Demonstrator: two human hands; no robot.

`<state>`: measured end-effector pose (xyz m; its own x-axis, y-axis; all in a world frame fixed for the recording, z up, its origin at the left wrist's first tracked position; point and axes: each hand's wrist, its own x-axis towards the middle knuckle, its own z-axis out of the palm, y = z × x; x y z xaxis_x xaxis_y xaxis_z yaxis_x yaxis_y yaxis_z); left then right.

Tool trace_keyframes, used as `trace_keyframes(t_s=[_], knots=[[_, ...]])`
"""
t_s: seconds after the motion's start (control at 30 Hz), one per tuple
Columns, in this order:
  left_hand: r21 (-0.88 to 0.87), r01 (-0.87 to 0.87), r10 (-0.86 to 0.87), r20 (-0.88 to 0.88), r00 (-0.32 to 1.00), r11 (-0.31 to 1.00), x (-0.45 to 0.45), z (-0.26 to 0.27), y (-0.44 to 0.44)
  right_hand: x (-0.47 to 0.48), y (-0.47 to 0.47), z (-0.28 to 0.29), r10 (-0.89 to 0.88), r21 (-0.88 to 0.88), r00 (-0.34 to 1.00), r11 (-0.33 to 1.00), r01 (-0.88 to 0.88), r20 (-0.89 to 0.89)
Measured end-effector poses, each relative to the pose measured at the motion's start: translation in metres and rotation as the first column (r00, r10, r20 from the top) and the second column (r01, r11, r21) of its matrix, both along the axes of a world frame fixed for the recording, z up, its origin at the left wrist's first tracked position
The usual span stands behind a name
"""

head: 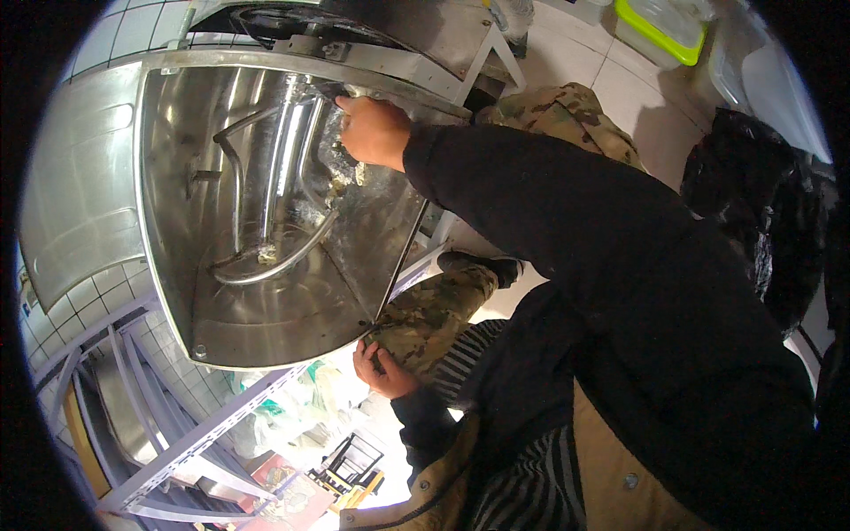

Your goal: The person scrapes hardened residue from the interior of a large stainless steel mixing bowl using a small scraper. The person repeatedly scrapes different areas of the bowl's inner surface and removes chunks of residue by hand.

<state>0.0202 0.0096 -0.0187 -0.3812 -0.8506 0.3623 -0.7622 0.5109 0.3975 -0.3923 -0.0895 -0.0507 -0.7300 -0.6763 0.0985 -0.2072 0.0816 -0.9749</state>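
Before me is a stainless-steel mixer bowl (285, 332) of a horizontal dough mixer, with a bent-rod metal agitator (292, 265) inside. My right hand (375, 129) reaches in at the upper right wall, its fingers curled and the index finger towards the wall. Whether it holds something is hidden. Pale dough residue (342, 182) clings to the wall just below this hand, with more on the agitator. My left hand (382, 372) is near the bowl's lower right corner, fingers loosely bent and a little apart, with nothing seen in it.
A metal lid (86, 179) stands at the bowl's left. Below is a perforated-metal rack (199, 438) with trays, beside plastic bags (285, 411). A black plastic bag (744, 199) and a green-rimmed container (664, 33) are on the right. My camouflage trouser leg (431, 312) is close to the bowl.
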Motion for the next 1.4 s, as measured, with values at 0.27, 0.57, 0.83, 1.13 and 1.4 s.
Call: trace_keyframes(t_s=[0.27,0.57,0.83,1.13,1.4], knots=[[0.004,-0.033,0.032,0.075,0.997,0.999,0.000,0.000,-0.003,0.003,-0.013,0.005,-0.024,0.014,0.993,1.000,0.023,0.112],[0.005,-0.021,0.020,0.078,0.997,1.000,-0.009,0.003,-0.004,0.003,0.005,0.007,0.042,0.132,0.991,0.990,-0.059,0.130],[0.005,-0.014,0.014,0.045,0.999,1.000,-0.014,0.004,-0.004,0.019,-0.040,-0.025,-0.063,0.082,0.945,0.992,0.094,-0.320],[0.039,-0.035,0.031,0.084,0.996,0.999,-0.013,0.006,-0.003,0.013,0.011,0.024,0.348,-0.080,0.896,0.937,-0.339,0.275],[0.027,-0.016,0.013,0.121,0.993,1.000,-0.007,0.006,-0.004,0.006,-0.009,0.027,0.141,0.015,0.936,0.988,-0.154,0.324]])
